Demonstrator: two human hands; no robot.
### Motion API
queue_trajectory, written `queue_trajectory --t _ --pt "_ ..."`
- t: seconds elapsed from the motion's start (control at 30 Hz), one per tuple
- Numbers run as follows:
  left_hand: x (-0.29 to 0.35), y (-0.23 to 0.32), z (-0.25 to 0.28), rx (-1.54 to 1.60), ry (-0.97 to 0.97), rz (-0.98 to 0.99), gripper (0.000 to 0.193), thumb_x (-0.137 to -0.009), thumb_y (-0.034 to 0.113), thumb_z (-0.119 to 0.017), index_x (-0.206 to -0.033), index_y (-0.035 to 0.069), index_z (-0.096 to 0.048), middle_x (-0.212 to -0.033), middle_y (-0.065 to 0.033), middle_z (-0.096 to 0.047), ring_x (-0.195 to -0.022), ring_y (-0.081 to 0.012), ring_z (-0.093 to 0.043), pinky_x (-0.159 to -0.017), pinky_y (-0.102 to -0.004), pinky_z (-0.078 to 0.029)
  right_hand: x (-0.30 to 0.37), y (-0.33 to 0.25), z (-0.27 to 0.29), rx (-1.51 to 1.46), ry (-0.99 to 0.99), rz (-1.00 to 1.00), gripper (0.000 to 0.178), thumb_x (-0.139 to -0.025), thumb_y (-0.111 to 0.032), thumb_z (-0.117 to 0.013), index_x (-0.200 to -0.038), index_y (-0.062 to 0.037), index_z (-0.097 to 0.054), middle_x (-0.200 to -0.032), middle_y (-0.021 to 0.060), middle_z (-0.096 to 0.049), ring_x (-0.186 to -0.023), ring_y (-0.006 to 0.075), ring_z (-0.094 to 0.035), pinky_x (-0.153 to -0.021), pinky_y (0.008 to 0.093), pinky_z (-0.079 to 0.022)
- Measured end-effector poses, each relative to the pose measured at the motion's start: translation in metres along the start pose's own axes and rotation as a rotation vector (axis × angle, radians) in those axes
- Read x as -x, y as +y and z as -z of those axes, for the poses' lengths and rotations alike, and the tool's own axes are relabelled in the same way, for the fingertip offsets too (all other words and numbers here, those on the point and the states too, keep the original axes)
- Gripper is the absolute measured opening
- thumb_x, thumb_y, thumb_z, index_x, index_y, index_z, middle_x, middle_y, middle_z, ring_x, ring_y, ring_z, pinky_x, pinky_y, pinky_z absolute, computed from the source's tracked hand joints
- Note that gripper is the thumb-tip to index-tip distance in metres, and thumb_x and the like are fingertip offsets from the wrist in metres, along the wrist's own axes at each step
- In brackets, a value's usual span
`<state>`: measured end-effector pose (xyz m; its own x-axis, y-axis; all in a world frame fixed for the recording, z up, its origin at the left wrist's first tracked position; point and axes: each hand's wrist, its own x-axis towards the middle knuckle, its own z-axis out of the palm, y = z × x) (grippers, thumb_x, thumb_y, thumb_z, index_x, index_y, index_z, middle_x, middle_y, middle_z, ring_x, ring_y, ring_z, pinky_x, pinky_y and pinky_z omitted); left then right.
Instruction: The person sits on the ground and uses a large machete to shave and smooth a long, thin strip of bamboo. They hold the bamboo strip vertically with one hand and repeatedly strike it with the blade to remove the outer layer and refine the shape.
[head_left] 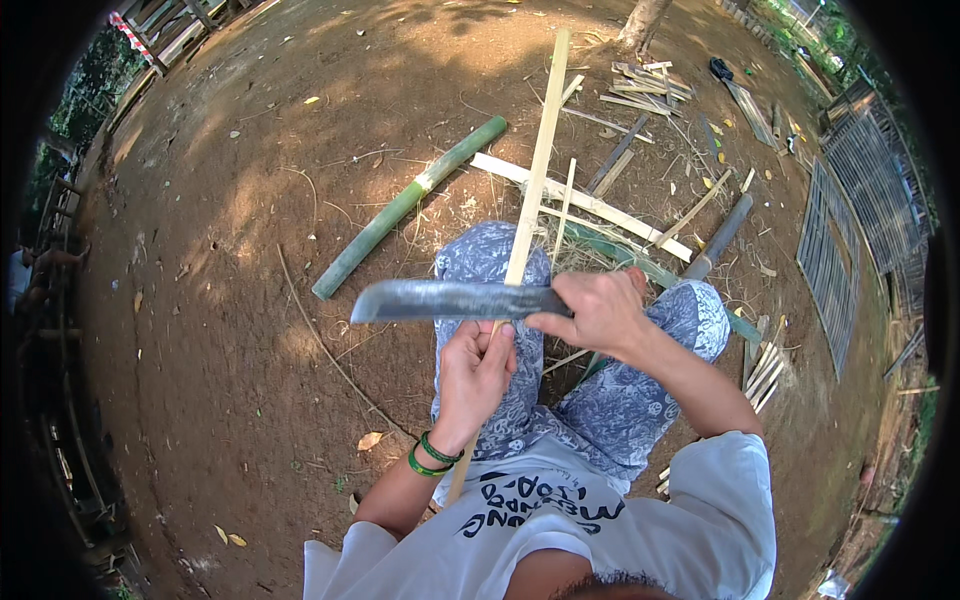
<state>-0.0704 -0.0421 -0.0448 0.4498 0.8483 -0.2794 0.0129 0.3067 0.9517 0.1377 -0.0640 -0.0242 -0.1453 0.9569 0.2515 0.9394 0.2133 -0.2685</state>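
Note:
A long pale bamboo strip runs from beside my left forearm, past my knee, out over the ground ahead. My left hand is closed round it, thumb on top, just below the blade. In my right hand is a machete, gripped near the base of its blade. The broad dark blade lies crosswise over the strip, its blunt-looking end toward the left. It hides the part of the strip beneath it. Most of the machete's handle is covered by my fingers.
A green bamboo pole lies on the dirt ahead left. Pale split strips and a grey-green pole lie ahead right. Farther off are a strip pile and a tree trunk. Slatted bamboo panels lie at right.

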Motion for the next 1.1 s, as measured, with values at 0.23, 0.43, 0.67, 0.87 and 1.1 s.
queue_trajectory --t 0.23,0.43,0.67,0.87,1.1 --pt "-0.005 -0.004 0.005 -0.045 -0.027 -0.021 0.023 -0.103 0.017 -0.054 -0.086 0.002 -0.058 -0.059 0.0012 -0.055 -0.045 -0.0033 -0.046 -0.04 -0.0203 -0.033 0.0 0.002 -0.004 0.014 0.02 0.051 0.061 -0.082 -0.061 -0.069 -0.066 -0.0037 -0.058 -0.064 0.0125 -0.065 -0.053 0.0309 -0.066 -0.047 0.0439 -0.05" --pt "0.004 -0.004 0.005 0.028 -0.024 -0.027 0.017 -0.104 0.017 -0.054 -0.094 0.004 -0.051 -0.061 0.001 -0.055 -0.045 -0.003 -0.045 -0.04 -0.0192 -0.032 -0.009 0.028 0.007 0.077 0.085 -0.128 0.061 -0.083 -0.063 -0.067 -0.066 -0.0041 -0.061 -0.059 0.0153 -0.063 -0.054 0.0356 -0.064 -0.051 0.046 -0.05" --pt "0.012 -0.004 0.009 0.034 -0.036 -0.016 0.019 -0.104 0.016 -0.055 -0.089 0.004 -0.05 -0.06 0.0006 -0.056 -0.048 -0.0021 -0.044 -0.043 -0.0202 -0.033 -0.026 0.058 0.024 0.083 0.085 -0.345 0.064 -0.091 -0.064 -0.058 -0.073 -0.0038 -0.068 -0.052 0.0153 -0.059 -0.051 0.0332 -0.064 -0.051 0.0468 -0.05" --pt "0.014 -0.011 0.013 0.022 -0.017 0.006 0.019 -0.103 0.016 -0.056 -0.089 0.004 -0.051 -0.061 0.0008 -0.057 -0.048 -0.002 -0.045 -0.043 -0.0205 -0.033 -0.004 0.013 0.012 0.045 0.046 -0.103 0.058 -0.087 -0.059 -0.065 -0.07 -0.0046 -0.06 -0.056 0.0118 -0.056 -0.05 0.0335 -0.06 -0.049 0.0451 -0.046" --pt "0.03 -0.014 0.021 0.007 -0.024 0.023 0.02 -0.103 0.017 -0.056 -0.09 0.004 -0.051 -0.061 0.0009 -0.057 -0.049 -0.0019 -0.045 -0.043 -0.0207 -0.033 -0.009 0.016 0.006 0.053 0.081 -0.101 0.063 -0.083 -0.064 -0.066 -0.068 -0.0028 -0.06 -0.062 0.0141 -0.064 -0.053 0.0328 -0.066 -0.049 0.0437 -0.051"
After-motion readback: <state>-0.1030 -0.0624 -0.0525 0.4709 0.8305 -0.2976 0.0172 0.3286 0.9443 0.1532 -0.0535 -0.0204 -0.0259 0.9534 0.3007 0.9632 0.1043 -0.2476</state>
